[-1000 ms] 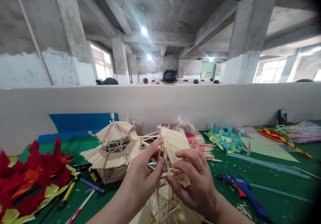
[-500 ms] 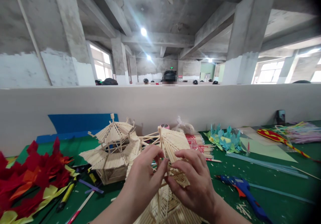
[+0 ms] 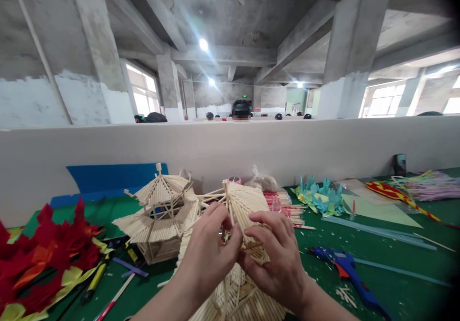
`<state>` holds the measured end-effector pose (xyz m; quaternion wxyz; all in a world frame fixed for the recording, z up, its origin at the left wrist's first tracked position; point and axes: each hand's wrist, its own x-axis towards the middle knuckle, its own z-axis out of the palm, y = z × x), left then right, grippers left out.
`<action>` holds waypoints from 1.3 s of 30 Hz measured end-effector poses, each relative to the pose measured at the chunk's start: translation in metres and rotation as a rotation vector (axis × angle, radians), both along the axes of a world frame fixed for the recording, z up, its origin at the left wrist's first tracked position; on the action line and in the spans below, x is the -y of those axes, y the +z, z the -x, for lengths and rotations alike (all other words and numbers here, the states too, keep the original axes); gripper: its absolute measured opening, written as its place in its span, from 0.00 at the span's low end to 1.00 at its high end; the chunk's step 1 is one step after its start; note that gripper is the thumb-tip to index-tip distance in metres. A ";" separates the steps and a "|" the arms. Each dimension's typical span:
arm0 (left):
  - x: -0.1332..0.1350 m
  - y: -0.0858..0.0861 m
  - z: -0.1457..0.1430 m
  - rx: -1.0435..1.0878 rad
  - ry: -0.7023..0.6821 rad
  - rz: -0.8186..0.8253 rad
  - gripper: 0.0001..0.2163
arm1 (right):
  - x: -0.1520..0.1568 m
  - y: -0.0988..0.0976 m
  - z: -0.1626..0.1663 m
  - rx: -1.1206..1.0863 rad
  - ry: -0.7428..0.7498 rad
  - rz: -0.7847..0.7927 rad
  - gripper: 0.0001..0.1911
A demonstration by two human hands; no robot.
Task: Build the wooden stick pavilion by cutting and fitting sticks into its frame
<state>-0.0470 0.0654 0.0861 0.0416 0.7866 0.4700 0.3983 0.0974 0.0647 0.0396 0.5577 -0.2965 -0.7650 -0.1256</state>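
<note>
A model building of pale wooden sticks (image 3: 247, 201) stands in front of me, its slatted roof panels rising between my hands. My left hand (image 3: 215, 244) is closed, thumb and fingers pinched at the model's open framework. From the other side my right hand (image 3: 275, 251) curls its fingers over the edge of a roof panel, its thumb low near my left thumb. The exact spot they grip is hidden behind the fingers. Left of them rises a tiered stick pavilion (image 3: 161, 215) with upturned eaves.
Red and orange paper petals (image 3: 43, 254) and a yellow marker (image 3: 96, 278) lie on the left. To the right are a blue glue gun (image 3: 348, 273), glue sticks (image 3: 377, 232), a blue paper flower (image 3: 319, 196) and packs of wooden sticks (image 3: 283, 203). A white partition (image 3: 230, 143) runs behind.
My hands stay at the same part of the model with only small finger shifts. The whole view has drifted slightly.
</note>
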 end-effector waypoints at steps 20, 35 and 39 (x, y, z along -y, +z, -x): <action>0.013 -0.034 0.032 -0.191 -0.104 -0.545 0.16 | 0.030 -0.093 -0.169 -0.289 -0.755 0.606 0.14; 0.009 -0.048 0.030 -0.226 -0.137 -0.566 0.17 | 0.004 -0.142 -0.216 -0.238 -0.641 1.246 0.08; 0.006 -0.055 0.032 -0.215 -0.129 -0.592 0.17 | 0.011 -0.117 -0.216 -0.424 -0.441 1.281 0.14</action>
